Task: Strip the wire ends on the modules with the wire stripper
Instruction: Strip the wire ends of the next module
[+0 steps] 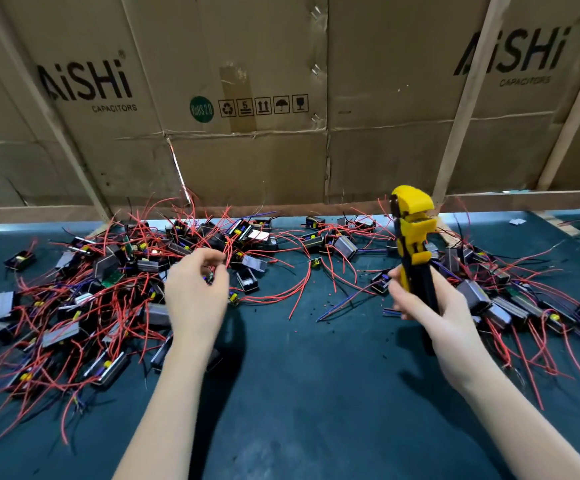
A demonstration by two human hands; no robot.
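The flattened cardboard (247,81) behind the bench carried all the lettering there was. On the left panel stood "AiSHi" (86,81) in heavy black, with "CAPACITORS" (114,108) small beneath it. The same brand name (512,51) and the same small word (524,81) stood again on the right panel, slanted. Near the middle was a green round sticker (201,109) reading "RoHS 2.0", and beside it a row of black handling signs (263,106): recycling, a stacking mark with the number 5, upward arrows, an umbrella, a fragile glass.
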